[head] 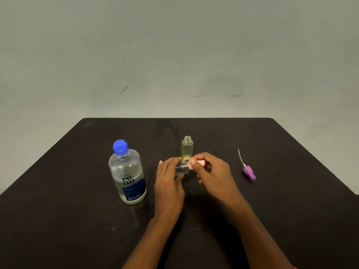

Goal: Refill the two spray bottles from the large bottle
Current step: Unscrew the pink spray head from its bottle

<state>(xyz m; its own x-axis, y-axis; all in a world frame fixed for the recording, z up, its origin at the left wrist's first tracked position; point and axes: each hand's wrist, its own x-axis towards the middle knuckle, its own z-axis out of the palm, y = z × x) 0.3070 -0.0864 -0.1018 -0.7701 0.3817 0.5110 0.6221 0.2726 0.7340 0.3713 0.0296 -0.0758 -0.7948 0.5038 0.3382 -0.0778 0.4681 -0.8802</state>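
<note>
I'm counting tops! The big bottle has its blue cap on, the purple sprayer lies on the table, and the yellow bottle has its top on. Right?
Not quite. The head view shows the yellow bottle open, its threaded neck bare. The big bottle does have its blue cap on, and the purple sprayer lies on the table.

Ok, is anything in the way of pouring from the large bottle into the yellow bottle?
Yes: the blue cap is still on the large bottle. The yellow bottle has an open neck; a purple spray top lies on the table to its right.
</note>
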